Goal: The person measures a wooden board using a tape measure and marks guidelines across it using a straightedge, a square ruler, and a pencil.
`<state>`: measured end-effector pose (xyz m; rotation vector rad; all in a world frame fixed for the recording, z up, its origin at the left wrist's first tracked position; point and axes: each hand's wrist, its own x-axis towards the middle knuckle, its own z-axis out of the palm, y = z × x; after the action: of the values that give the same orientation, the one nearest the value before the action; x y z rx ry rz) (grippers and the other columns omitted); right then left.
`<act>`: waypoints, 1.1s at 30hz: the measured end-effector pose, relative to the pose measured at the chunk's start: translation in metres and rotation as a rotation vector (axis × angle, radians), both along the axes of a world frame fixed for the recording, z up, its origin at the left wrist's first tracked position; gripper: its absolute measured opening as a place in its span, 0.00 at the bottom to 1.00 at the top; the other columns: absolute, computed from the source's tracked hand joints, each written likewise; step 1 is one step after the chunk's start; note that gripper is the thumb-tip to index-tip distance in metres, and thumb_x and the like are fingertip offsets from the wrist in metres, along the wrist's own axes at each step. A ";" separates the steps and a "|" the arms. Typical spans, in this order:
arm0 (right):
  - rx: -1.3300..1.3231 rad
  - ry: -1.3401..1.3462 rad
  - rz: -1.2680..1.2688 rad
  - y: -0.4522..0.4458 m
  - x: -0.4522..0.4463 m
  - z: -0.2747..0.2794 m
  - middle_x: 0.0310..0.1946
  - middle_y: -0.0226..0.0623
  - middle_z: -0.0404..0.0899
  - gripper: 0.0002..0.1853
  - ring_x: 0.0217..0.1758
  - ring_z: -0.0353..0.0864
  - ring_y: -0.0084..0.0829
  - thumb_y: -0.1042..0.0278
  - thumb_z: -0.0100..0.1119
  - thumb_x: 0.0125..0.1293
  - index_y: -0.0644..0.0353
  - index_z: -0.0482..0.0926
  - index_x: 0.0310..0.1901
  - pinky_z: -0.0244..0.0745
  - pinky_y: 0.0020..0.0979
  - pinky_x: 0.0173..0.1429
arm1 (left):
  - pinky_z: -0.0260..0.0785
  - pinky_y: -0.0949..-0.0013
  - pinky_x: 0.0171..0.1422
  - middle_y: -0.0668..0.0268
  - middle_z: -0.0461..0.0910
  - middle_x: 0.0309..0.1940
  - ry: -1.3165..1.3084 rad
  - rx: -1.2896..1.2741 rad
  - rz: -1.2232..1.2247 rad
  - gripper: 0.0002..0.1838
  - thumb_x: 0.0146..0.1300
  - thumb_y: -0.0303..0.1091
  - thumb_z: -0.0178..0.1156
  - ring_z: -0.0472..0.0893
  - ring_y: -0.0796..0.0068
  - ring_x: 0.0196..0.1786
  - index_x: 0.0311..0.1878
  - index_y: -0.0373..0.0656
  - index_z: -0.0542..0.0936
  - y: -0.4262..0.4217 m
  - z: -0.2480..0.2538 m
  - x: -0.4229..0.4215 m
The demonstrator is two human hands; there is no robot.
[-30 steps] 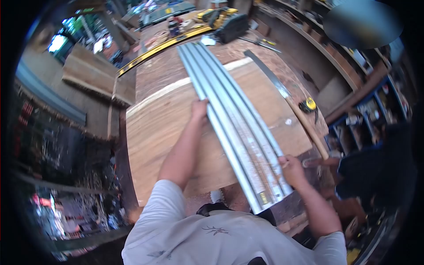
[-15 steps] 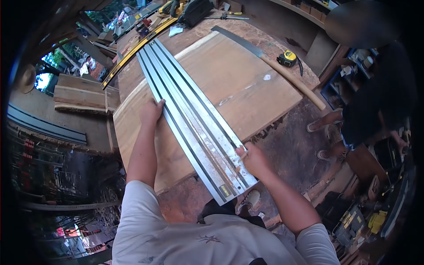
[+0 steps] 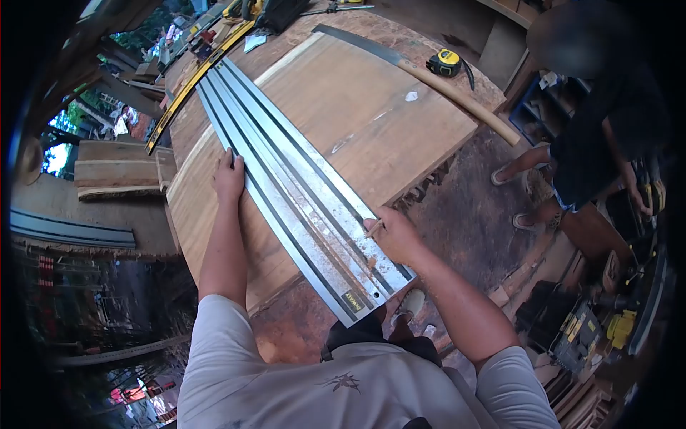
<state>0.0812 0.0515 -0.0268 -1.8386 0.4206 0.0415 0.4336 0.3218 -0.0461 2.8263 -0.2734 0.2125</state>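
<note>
A long silver track saw guide rail [image 3: 286, 182] with dark strips lies slantwise across a wide wooden slab [image 3: 386, 107], its near end overhanging the slab's edge toward my body. Sawdust dirties the near part of its surface. My left hand [image 3: 229, 177] holds the rail's left edge about midway, fingertips against the edge. Near the close end, my right hand [image 3: 397, 236] grips the right edge with the thumb on top; its other fingers are hidden underneath. A short thin brown stick [image 3: 374, 228], perhaps a pencil, shows beside that thumb.
Beyond the rail's far end lies a yellow spirit level [image 3: 189, 89]. A long-handled saw [image 3: 457, 100] and a tape measure [image 3: 445, 63] sit along the slab's far right. Another person [image 3: 593, 136] stands at right near tool cases [image 3: 572, 336]. Boards [image 3: 118, 171] lie at left.
The view has shifted, so the bench sits further left. My left hand's fingers now show along the rail's edge. The other person's hand has risen, beside a yellow-and-black thing.
</note>
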 end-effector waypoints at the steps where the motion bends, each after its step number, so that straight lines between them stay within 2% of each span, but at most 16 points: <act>1: -0.015 -0.007 -0.010 0.001 0.000 -0.001 0.42 0.56 0.81 0.15 0.47 0.81 0.51 0.62 0.55 0.70 0.67 0.76 0.49 0.73 0.40 0.51 | 0.39 0.37 0.76 0.62 0.63 0.73 -0.002 -0.019 -0.010 0.32 0.67 0.55 0.49 0.57 0.58 0.77 0.72 0.53 0.67 0.001 -0.002 0.002; 5: 0.026 -0.069 -0.032 0.003 -0.002 -0.006 0.38 0.54 0.82 0.14 0.42 0.82 0.46 0.64 0.55 0.70 0.67 0.78 0.48 0.73 0.38 0.49 | 0.44 0.40 0.76 0.61 0.67 0.70 -0.008 -0.067 -0.040 0.32 0.67 0.56 0.49 0.59 0.57 0.76 0.71 0.52 0.68 0.009 -0.010 0.013; 6: 0.050 -0.107 -0.039 0.004 -0.002 -0.012 0.35 0.51 0.82 0.14 0.38 0.82 0.37 0.63 0.55 0.71 0.68 0.78 0.46 0.73 0.36 0.47 | 0.46 0.42 0.76 0.60 0.69 0.69 -0.039 -0.095 -0.066 0.32 0.67 0.56 0.49 0.61 0.56 0.75 0.71 0.53 0.68 0.013 -0.016 0.018; 7: 0.059 -0.091 -0.043 0.002 -0.003 -0.015 0.35 0.51 0.82 0.14 0.38 0.82 0.37 0.63 0.55 0.71 0.68 0.78 0.46 0.73 0.36 0.47 | 0.46 0.43 0.76 0.60 0.68 0.70 -0.003 -0.098 -0.043 0.32 0.67 0.56 0.49 0.61 0.56 0.75 0.71 0.55 0.69 0.012 -0.013 0.017; 9: 0.115 -0.012 0.027 -0.004 -0.002 -0.016 0.33 0.44 0.82 0.15 0.37 0.79 0.27 0.62 0.54 0.72 0.69 0.78 0.45 0.73 0.33 0.44 | 0.48 0.44 0.76 0.60 0.68 0.70 0.003 -0.105 -0.081 0.31 0.66 0.56 0.49 0.61 0.55 0.75 0.71 0.57 0.69 0.010 -0.011 0.015; 10: 0.121 -0.009 0.027 -0.006 -0.005 -0.013 0.33 0.44 0.82 0.15 0.37 0.79 0.27 0.62 0.54 0.72 0.69 0.78 0.45 0.73 0.33 0.44 | 0.48 0.44 0.76 0.60 0.68 0.70 0.007 -0.100 -0.081 0.31 0.66 0.56 0.49 0.61 0.55 0.75 0.71 0.57 0.69 0.009 -0.011 0.015; 12: 0.267 0.085 0.067 -0.010 -0.010 -0.005 0.35 0.51 0.82 0.14 0.40 0.82 0.40 0.61 0.55 0.71 0.66 0.79 0.44 0.73 0.38 0.46 | 0.53 0.52 0.75 0.60 0.68 0.70 -0.033 -0.109 -0.101 0.31 0.65 0.54 0.51 0.64 0.57 0.74 0.69 0.55 0.72 0.009 -0.011 0.018; 13: 0.271 0.086 0.069 -0.008 -0.011 -0.006 0.35 0.51 0.82 0.14 0.40 0.82 0.40 0.61 0.55 0.71 0.66 0.79 0.44 0.73 0.38 0.46 | 0.53 0.52 0.75 0.60 0.68 0.70 -0.032 -0.106 -0.100 0.31 0.65 0.54 0.51 0.64 0.57 0.74 0.69 0.55 0.72 0.010 -0.013 0.021; 15: 0.304 0.003 0.099 0.000 -0.014 -0.010 0.29 0.34 0.80 0.15 0.35 0.76 0.24 0.62 0.53 0.72 0.68 0.78 0.43 0.72 0.30 0.42 | 0.59 0.61 0.72 0.60 0.68 0.70 -0.009 -0.213 -0.082 0.30 0.63 0.51 0.52 0.69 0.60 0.71 0.67 0.51 0.74 0.009 -0.014 0.019; 16: 0.279 0.038 0.122 0.005 -0.014 -0.012 0.32 0.36 0.80 0.14 0.37 0.75 0.23 0.63 0.53 0.73 0.68 0.77 0.43 0.72 0.30 0.44 | 0.62 0.66 0.70 0.59 0.68 0.70 0.023 -0.244 -0.039 0.29 0.62 0.49 0.53 0.72 0.63 0.68 0.65 0.48 0.76 0.007 -0.012 0.016; 21: 0.345 0.003 0.116 0.012 -0.016 -0.015 0.36 0.40 0.78 0.13 0.41 0.74 0.25 0.65 0.53 0.73 0.70 0.76 0.45 0.71 0.30 0.49 | 0.62 0.65 0.70 0.57 0.70 0.68 -0.032 -0.214 -0.067 0.29 0.61 0.48 0.54 0.72 0.60 0.68 0.65 0.48 0.76 0.011 -0.012 0.018; 27: 0.301 -0.082 0.031 0.016 -0.015 -0.019 0.40 0.41 0.80 0.16 0.42 0.76 0.27 0.65 0.53 0.73 0.68 0.73 0.54 0.72 0.30 0.50 | 0.61 0.65 0.71 0.55 0.70 0.68 -0.071 -0.241 -0.115 0.29 0.61 0.48 0.53 0.72 0.59 0.68 0.65 0.48 0.76 0.012 -0.016 0.020; 29: 0.325 0.038 0.072 0.009 -0.014 -0.011 0.42 0.41 0.80 0.17 0.44 0.77 0.26 0.65 0.52 0.73 0.67 0.72 0.57 0.72 0.29 0.51 | 0.65 0.69 0.66 0.47 0.76 0.61 -0.080 -0.241 -0.146 0.27 0.65 0.38 0.53 0.77 0.62 0.62 0.65 0.33 0.72 0.006 -0.011 0.013; 30: 0.307 0.063 0.096 0.007 -0.013 -0.008 0.43 0.41 0.81 0.18 0.46 0.77 0.26 0.65 0.52 0.73 0.66 0.72 0.59 0.72 0.29 0.51 | 0.65 0.69 0.66 0.47 0.76 0.61 -0.079 -0.240 -0.146 0.27 0.65 0.38 0.53 0.77 0.62 0.62 0.65 0.33 0.72 0.009 -0.012 0.016; 32: 0.305 0.056 0.099 0.005 -0.012 -0.008 0.43 0.40 0.81 0.18 0.46 0.77 0.26 0.65 0.51 0.73 0.66 0.72 0.59 0.72 0.29 0.51 | 0.61 0.64 0.71 0.55 0.71 0.67 -0.049 -0.228 -0.091 0.29 0.62 0.49 0.53 0.71 0.59 0.68 0.65 0.49 0.76 0.014 -0.017 0.022; 33: 0.301 0.047 0.101 0.004 -0.011 -0.009 0.43 0.40 0.81 0.18 0.46 0.77 0.26 0.65 0.51 0.73 0.66 0.72 0.59 0.72 0.29 0.51 | 0.61 0.64 0.71 0.55 0.71 0.67 -0.050 -0.225 -0.090 0.29 0.62 0.49 0.53 0.71 0.59 0.68 0.65 0.49 0.76 0.017 -0.019 0.024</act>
<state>0.0700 0.0553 -0.0354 -1.5623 0.3340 0.2069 0.4577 0.3384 -0.0653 2.5823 -0.3631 0.2760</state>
